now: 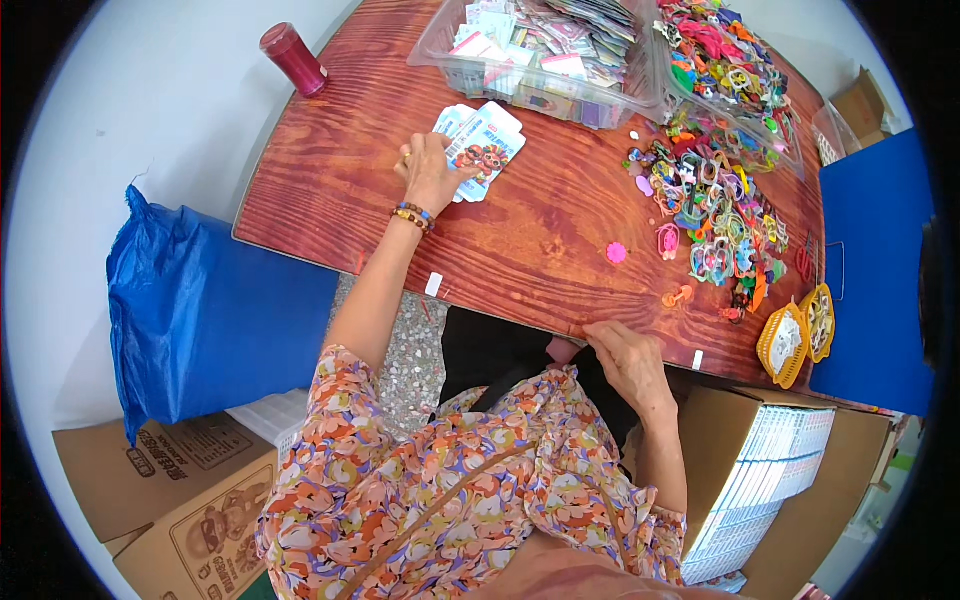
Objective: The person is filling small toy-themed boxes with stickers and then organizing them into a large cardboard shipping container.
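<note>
My left hand (430, 174), with beaded bracelets at the wrist, reaches over the table to a few flat, light-blue and white printed cartons (488, 150). Its thumb lies across the top carton and its fingers curl at the left edge, gripping it. The cartons overlap, and the hand covers part of them. At the table's near edge, my right hand (630, 365) is closed, thumb and fingertips pressed together. Whatever lies between those fingertips, if anything, is too small to tell.
A clear bin of printed cards (540, 85) stands at the back, beside a bin of colourful trinkets (725, 70). Loose trinkets (715, 200) spread at right near yellow baskets (783, 345). A red jar (294, 60) stands far left. An open box of packed cartons (765, 490) sits lower right.
</note>
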Demonstrator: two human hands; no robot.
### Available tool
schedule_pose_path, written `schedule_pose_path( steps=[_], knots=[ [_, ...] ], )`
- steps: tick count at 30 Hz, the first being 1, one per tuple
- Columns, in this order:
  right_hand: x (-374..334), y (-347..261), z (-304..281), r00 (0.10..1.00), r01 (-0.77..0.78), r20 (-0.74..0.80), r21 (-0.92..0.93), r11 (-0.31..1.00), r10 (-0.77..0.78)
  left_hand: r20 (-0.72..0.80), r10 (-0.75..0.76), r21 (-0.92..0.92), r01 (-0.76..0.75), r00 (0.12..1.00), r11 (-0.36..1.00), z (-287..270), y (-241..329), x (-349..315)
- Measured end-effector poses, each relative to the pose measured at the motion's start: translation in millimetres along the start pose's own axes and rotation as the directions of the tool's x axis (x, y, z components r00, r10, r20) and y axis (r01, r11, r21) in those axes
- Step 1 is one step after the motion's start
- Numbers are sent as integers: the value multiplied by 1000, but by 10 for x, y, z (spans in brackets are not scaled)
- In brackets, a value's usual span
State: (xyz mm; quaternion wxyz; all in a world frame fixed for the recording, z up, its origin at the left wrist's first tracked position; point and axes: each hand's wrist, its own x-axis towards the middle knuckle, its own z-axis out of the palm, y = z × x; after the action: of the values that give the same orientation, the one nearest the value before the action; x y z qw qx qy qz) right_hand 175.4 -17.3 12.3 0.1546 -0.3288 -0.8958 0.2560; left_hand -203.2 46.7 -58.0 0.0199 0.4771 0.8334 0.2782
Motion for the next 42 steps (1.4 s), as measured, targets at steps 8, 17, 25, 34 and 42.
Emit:
schedule_pose_path(
  steps=[8,17,25,34,42],
  knots=[
    [126,63,-152,999,4,-41,55,998,-2,-385,218,-58,-260,897,964,-302,38,-306],
    [1248,69,-273,962,-73,-103,796,601,254,429,298,-649,62,852,758,-553,560,-1041],
    [1067,301,-92,956,-178,-46,691,701,289,60,555,-134,-544,830,828,-380,1155,-1304],
    [805,268,-45,850,-13,-298,813,582,434,47,366,-525,-289,929,800,-284,1306,-1250],
    [658,367,341,837,92,-428,723,685,340,318,97,-690,160,943,706,-175,1485,-1336]
  ],
)
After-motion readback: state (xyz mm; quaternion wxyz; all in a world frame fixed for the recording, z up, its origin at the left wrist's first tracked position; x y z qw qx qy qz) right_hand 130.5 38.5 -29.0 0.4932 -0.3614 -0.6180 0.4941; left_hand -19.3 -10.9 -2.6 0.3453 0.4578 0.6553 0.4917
